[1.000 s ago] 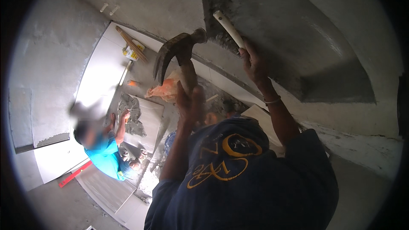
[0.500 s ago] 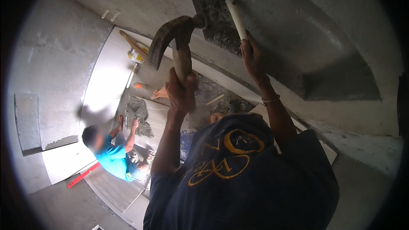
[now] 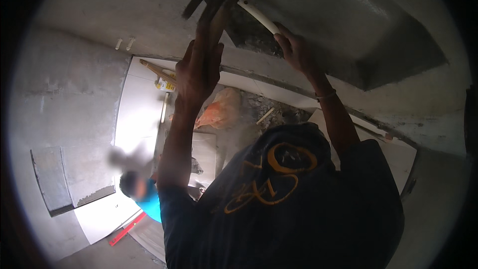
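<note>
My left hand (image 3: 197,74) is raised and wrapped round the wooden handle of a claw hammer (image 3: 216,22). The hammer's head is smeared by motion near the top of the view. Between the fingers of my right hand (image 3: 297,54) is a slim white plastic pipe (image 3: 261,19). Its free end points up and left toward the hammer head; a gap between them cannot be made out. Behind the pipe lies a rough, dark broken patch (image 3: 256,37) in the grey cement wall.
A person in a blue shirt (image 3: 149,204) crouches at the lower left, beside white tiles (image 3: 137,104). An orange-tinted sack (image 3: 219,109) and rubble (image 3: 286,112) lie below my arms. A yellow-and-white container (image 3: 167,82) stands near wooden sticks (image 3: 154,69). A red level (image 3: 127,229) lies lower left.
My left hand has swung the hammer upward, nearer the wall and the pipe. The pipe leans further left. The whole view has shifted, and my left arm now covers more of the other person.
</note>
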